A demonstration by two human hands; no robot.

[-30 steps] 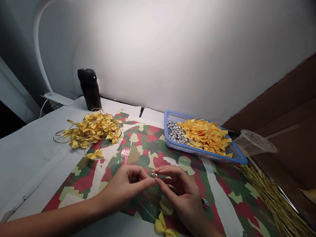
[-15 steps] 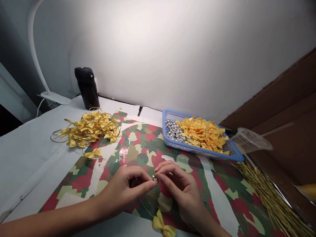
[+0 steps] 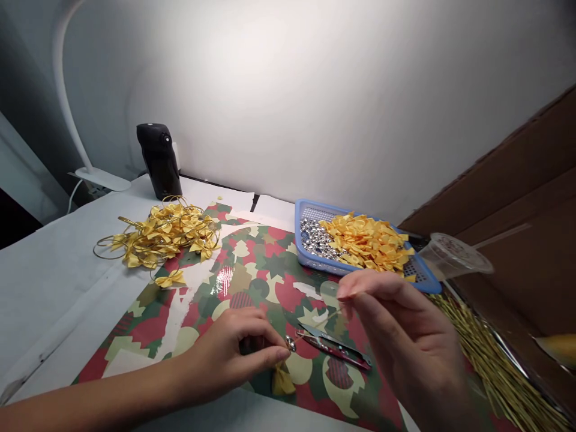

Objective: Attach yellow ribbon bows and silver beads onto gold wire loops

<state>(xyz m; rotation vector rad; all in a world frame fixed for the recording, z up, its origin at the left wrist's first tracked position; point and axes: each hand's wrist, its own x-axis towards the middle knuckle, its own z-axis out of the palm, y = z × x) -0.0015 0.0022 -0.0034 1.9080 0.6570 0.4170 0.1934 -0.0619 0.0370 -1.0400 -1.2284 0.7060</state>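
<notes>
My left hand rests low on the patterned paper, thumb and forefinger pinched together at a small silver bell on a thin gold cord. A yellow bow hangs on the cord just below that hand. My right hand is raised above the paper, fingers pinched on the far end of the gold cord, which runs taut down to the bell. Small thread snips lie on the paper between the two hands.
A blue basket holds silver bells and yellow bows at the back right. A pile of finished bows on gold loops lies at the left. A black device, a white lamp base, a plastic cup and gold cords surround them.
My right hand has lifted up and to the right, drawing the gold cord through the bell. The bow has slid up against my left hand, and the snips have come into view.
</notes>
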